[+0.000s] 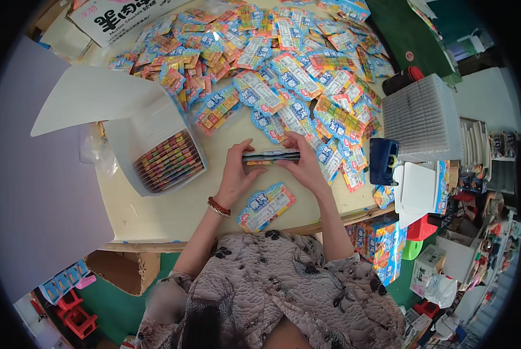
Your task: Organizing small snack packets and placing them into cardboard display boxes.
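In the centre of the frame, the left hand (pixel 236 171) and right hand (pixel 306 167) pinch a thin stack of packets (pixel 271 156) by its ends. Just below, a colourful packet (pixel 266 207) lies on the surface (pixel 138 224); an open white box (pixel 147 113) stands at left.

"What's between the left grip (pixel 235 173) and right grip (pixel 308 167)?"
"A stack of packets (pixel 271 156). A loose packet (pixel 266 208) lies on the desk (pixel 138 220); an open white box (pixel 121 142) stands to the left."
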A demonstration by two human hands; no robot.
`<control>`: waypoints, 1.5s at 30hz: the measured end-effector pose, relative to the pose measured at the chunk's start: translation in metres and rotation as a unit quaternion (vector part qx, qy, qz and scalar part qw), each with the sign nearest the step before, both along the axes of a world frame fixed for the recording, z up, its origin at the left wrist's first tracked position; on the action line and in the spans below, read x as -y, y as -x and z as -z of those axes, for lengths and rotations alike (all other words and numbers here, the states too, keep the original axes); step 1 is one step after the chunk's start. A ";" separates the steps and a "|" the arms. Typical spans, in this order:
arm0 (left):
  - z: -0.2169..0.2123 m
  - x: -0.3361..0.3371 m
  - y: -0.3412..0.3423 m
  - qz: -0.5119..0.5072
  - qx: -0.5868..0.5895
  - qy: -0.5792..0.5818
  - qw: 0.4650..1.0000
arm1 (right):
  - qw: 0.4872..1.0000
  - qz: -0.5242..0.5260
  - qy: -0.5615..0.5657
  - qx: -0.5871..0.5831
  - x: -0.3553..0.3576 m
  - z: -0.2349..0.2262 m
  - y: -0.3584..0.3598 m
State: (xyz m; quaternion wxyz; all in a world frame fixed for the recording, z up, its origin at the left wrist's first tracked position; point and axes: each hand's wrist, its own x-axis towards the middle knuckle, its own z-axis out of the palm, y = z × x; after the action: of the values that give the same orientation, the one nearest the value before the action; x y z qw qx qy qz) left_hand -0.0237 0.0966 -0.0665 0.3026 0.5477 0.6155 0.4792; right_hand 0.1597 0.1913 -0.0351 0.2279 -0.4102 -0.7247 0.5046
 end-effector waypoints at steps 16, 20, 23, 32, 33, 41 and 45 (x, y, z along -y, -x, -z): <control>-0.001 0.042 0.017 -0.010 0.030 0.045 0.998 | 0.975 0.072 -0.200 0.064 -0.027 -0.022 0.018; -0.005 0.039 0.016 0.004 0.024 0.043 0.999 | 0.872 -0.054 -0.440 0.206 -0.070 -0.014 0.062; -0.008 0.036 0.012 0.006 0.056 0.038 0.998 | 0.869 -0.132 -0.388 0.278 -0.086 -0.013 0.081; -0.009 0.039 0.018 0.005 -0.001 0.018 1.000 | 0.875 -0.050 -0.414 0.246 -0.086 -0.031 0.028; -0.008 0.039 0.019 0.005 0.003 0.018 1.000 | 0.874 -0.052 -0.413 0.250 -0.074 -0.033 0.022; -0.007 0.041 0.026 0.068 -0.041 -0.037 0.996 | 0.938 0.037 -0.341 0.055 -0.015 -0.024 -0.021; -0.007 0.044 0.013 -0.020 0.044 -0.025 0.999 | 0.978 -0.087 -0.188 0.025 -0.011 -0.020 -0.014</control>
State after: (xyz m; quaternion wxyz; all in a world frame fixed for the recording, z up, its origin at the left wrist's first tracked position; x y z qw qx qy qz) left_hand -0.0362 0.0530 -0.0597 0.3060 0.5210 0.6003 0.5241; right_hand 0.1740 0.2020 -0.0153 0.2380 -0.3079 -0.8449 0.3670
